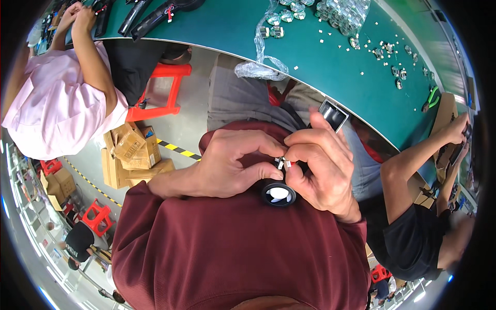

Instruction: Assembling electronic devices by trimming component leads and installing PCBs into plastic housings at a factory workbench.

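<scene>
In front of my chest, my left hand (225, 163) pinches a small white connector (280, 163) between thumb and fingers. My right hand (324, 168) is closed around a black tubular housing, and its thumb and forefinger meet the left fingertips at a second small white piece with a bit of red beside it. One end of the housing is a round black ring (266, 195) with white blade-like shapes inside. Beyond my right fingers juts an open rectangular end (333, 114) with a pale rim. My fingers cover the housing's middle.
A green table (330, 67) curves ahead, bearing small circuit boards (285, 15), a clear plastic bag (343, 15), scattered white bits and green-handled cutters (430, 99). Black housings (135, 18) lie far left. Co-workers sit on both sides. Cardboard boxes (132, 150) and a red stool (168, 90) stand left.
</scene>
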`<control>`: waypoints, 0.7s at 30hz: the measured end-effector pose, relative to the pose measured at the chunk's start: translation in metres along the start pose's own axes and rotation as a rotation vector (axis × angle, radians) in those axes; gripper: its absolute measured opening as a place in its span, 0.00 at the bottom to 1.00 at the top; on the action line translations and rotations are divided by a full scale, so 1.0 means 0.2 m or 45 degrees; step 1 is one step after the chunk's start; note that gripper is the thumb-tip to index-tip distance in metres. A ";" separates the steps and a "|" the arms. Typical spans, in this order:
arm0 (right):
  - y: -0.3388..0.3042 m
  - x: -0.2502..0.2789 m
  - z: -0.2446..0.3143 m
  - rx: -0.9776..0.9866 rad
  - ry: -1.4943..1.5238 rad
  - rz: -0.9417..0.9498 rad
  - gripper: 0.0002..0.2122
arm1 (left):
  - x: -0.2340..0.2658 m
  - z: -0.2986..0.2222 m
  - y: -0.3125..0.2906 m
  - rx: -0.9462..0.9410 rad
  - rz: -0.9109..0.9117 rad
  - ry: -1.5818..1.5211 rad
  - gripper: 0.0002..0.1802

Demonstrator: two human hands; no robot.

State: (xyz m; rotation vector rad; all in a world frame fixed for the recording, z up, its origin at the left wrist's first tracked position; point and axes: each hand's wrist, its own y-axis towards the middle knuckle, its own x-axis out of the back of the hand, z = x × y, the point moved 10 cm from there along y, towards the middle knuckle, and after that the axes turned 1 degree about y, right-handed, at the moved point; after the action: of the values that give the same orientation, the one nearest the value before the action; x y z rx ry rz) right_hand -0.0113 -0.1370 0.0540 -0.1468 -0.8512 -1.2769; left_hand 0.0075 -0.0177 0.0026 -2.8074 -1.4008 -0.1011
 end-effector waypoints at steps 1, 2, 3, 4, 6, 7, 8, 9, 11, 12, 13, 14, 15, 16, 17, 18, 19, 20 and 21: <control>0.00 -0.01 0.00 -0.002 0.001 0.002 0.07 | 0.00 0.00 0.00 -0.005 0.003 0.005 0.14; 0.00 0.00 0.01 0.017 -0.016 -0.020 0.09 | 0.00 0.00 0.00 -0.010 0.006 0.010 0.14; 0.00 0.00 0.02 0.036 -0.033 -0.042 0.11 | 0.00 0.00 0.00 -0.007 0.007 0.008 0.14; 0.00 0.00 0.02 0.033 -0.032 -0.041 0.11 | 0.00 -0.01 0.00 -0.035 0.022 0.008 0.14; 0.00 0.00 0.02 0.054 -0.046 -0.031 0.11 | -0.01 -0.01 0.00 -0.063 0.033 0.008 0.14; 0.00 0.00 0.02 0.052 -0.045 -0.030 0.11 | -0.01 0.00 -0.01 -0.063 0.032 -0.009 0.14; -0.01 -0.01 0.02 0.063 -0.075 0.002 0.08 | -0.01 0.00 -0.01 -0.064 0.029 -0.024 0.14; -0.01 -0.01 0.02 0.073 -0.104 0.035 0.05 | -0.01 0.00 -0.01 -0.064 0.029 -0.024 0.14; -0.01 -0.01 0.01 0.082 -0.092 0.030 0.05 | -0.01 0.00 -0.01 -0.069 0.033 -0.029 0.14; -0.02 -0.01 0.01 0.090 -0.079 0.025 0.05 | -0.01 0.00 -0.01 -0.070 0.033 -0.029 0.14; -0.01 0.00 0.01 0.089 -0.080 0.024 0.05 | -0.01 0.00 -0.01 -0.069 0.034 -0.028 0.14; -0.01 0.00 0.01 0.080 -0.071 0.037 0.05 | -0.01 0.00 -0.02 -0.071 0.034 -0.024 0.14; 0.00 0.00 0.01 0.069 -0.061 0.050 0.05 | -0.02 0.02 -0.03 -0.073 0.034 -0.022 0.14; -0.01 0.01 0.01 0.072 -0.061 0.049 0.05 | -0.01 0.03 -0.05 -0.084 -0.008 -0.096 0.14; -0.03 0.01 0.00 0.062 -0.012 0.064 0.06 | 0.00 0.04 -0.07 -0.096 -0.049 -0.172 0.15; -0.03 0.01 0.00 0.053 0.038 0.079 0.06 | 0.00 0.04 -0.07 -0.098 -0.051 -0.171 0.15; -0.02 0.00 0.00 0.045 0.067 0.047 0.06 | -0.01 0.05 -0.08 -0.046 -0.053 -0.247 0.15; -0.02 0.00 0.00 0.045 0.066 0.046 0.06 | -0.01 0.08 -0.07 0.007 -0.052 -0.323 0.15; -0.03 0.00 0.00 0.067 0.072 0.007 0.07 | -0.01 0.08 -0.07 0.005 -0.052 -0.322 0.15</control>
State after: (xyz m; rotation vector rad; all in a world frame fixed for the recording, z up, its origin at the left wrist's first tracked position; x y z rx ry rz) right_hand -0.0158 -0.1394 0.0516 -0.0709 -0.8346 -1.2471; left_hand -0.0038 -0.0110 -0.0142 -2.8699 -1.5004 0.2663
